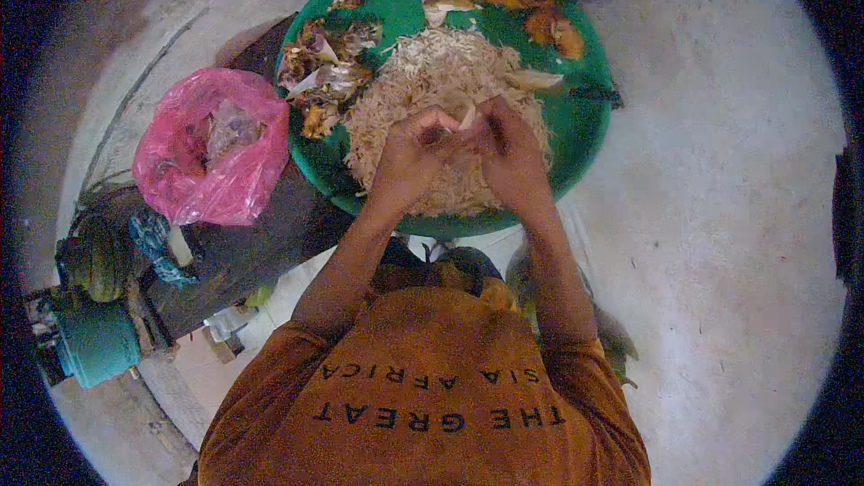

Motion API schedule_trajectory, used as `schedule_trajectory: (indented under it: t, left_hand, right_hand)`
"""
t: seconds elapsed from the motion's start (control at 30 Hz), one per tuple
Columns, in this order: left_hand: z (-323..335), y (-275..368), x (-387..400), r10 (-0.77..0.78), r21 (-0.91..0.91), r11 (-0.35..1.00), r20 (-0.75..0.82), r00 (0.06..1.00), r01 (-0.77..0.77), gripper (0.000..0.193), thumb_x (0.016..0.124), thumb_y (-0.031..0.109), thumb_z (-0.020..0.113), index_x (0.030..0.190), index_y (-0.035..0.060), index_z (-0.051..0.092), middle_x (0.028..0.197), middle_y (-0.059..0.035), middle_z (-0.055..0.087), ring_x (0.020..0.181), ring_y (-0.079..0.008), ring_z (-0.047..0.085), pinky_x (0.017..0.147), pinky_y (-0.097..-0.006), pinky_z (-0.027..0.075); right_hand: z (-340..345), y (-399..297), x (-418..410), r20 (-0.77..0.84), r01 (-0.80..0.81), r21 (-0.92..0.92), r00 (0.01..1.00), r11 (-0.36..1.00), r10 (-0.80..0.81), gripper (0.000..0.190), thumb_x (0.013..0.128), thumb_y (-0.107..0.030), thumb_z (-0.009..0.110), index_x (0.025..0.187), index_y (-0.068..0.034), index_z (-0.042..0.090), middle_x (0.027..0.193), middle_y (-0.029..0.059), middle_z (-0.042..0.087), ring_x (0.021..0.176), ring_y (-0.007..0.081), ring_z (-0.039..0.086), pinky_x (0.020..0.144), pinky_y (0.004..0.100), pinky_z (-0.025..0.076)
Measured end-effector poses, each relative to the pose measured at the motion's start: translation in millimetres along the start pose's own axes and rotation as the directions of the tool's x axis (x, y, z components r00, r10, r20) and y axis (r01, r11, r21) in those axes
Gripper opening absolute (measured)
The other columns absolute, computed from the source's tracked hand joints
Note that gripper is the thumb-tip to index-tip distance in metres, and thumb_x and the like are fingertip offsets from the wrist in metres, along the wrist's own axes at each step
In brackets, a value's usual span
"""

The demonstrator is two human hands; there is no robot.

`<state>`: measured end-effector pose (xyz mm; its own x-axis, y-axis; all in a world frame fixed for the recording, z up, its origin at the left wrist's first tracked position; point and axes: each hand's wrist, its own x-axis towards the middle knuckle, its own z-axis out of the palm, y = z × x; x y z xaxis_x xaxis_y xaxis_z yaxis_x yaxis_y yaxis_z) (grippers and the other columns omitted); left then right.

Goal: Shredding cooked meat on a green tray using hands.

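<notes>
A round green tray (590, 142) lies before me, with a wide heap of pale shredded meat (445, 67) in its middle. Over the near part of the heap, my left hand (418, 148) and my right hand (506, 145) meet at the fingertips. A small pale strip of meat (467, 118) is pinched between them; the finer grip is blurred. Larger pale pieces (533, 79) rest at the heap's right edge and at its far edge. Browned scraps, perhaps skin and bones (331, 81), line the tray's left side. Orange-brown pieces of meat (553, 27) lie at the far right.
Left of the tray stands an opened pink plastic bag (250, 196) with scraps and clear plastic inside. Farther down the left side are a blue patterned cloth (158, 250), a dark green ribbed object (104, 263) and a turquoise container (101, 344). Pale concrete floor (709, 216) extends on the right.
</notes>
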<state>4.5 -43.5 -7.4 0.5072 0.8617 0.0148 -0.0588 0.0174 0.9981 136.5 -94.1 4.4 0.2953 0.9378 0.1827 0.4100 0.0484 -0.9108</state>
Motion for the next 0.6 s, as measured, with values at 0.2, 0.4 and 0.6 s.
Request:
schedule_trajectory:
  t: [0.2,0.4,0.6]
  left_hand:
    - [-8.3,1.5,-1.2,-0.292,0.017,0.955,-0.134,0.947,0.297,0.012,0.081,0.017,0.065,0.085,0.0057,0.063,0.073,0.0025,0.058,0.062,-0.0047,0.047,0.057,-0.0197,0.040]
    - [-4.3,3.8,-1.0,-0.245,-0.035,0.970,-0.090,0.965,0.242,0.013,0.082,0.017,0.064,0.086,0.0052,0.063,0.074,0.0026,0.058,0.063,-0.0052,0.048,0.058,-0.0200,0.040]
    - [-7.8,-9.5,0.5,-0.165,0.097,0.980,-0.080,0.983,0.173,0.007,0.082,0.010,0.063,0.086,0.0054,0.061,0.076,0.0013,0.059,0.069,-0.0063,0.051,0.063,-0.0226,0.043]
  right_hand:
    - [-31.3,18.8,10.0,-0.107,-0.063,-0.129,0.993,0.990,0.049,0.015,0.089,-0.016,0.049,0.094,-0.002,0.052,0.075,0.0102,0.057,0.069,0.0201,0.056,0.065,0.0323,0.046]
    - [-5.2,14.1,5.6,-0.021,-0.016,-0.022,1.000,1.000,0.016,0.015,0.085,-0.013,0.053,0.094,-0.001,0.053,0.082,0.0159,0.061,0.076,0.0290,0.061,0.068,0.0356,0.047]
    - [6.1,19.0,-0.2,0.053,-0.011,-0.009,0.999,1.000,0.012,0.014,0.085,-0.017,0.053,0.090,-0.003,0.051,0.072,0.0135,0.057,0.067,0.0291,0.057,0.061,0.0374,0.044]
